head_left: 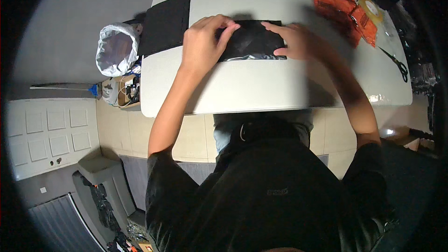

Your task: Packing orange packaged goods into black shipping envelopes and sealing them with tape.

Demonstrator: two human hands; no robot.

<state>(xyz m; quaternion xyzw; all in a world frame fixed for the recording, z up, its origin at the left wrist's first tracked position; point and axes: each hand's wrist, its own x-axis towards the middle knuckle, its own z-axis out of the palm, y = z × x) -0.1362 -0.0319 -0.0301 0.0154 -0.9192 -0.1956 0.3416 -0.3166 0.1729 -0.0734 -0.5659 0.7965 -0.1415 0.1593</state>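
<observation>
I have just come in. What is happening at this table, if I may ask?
A person's two bare hands are at a shiny black plastic packet on a white table. The left hand has thumb and forefinger close together by its left part; whether they grip it is unclear. The right hand is spread at its right edge. Orange plastic packets, a tape roll and scissors lie farther right.

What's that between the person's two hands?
A flat, shiny black plastic piece lies on the white table between the left hand and the right hand; the head view shows it.
</observation>
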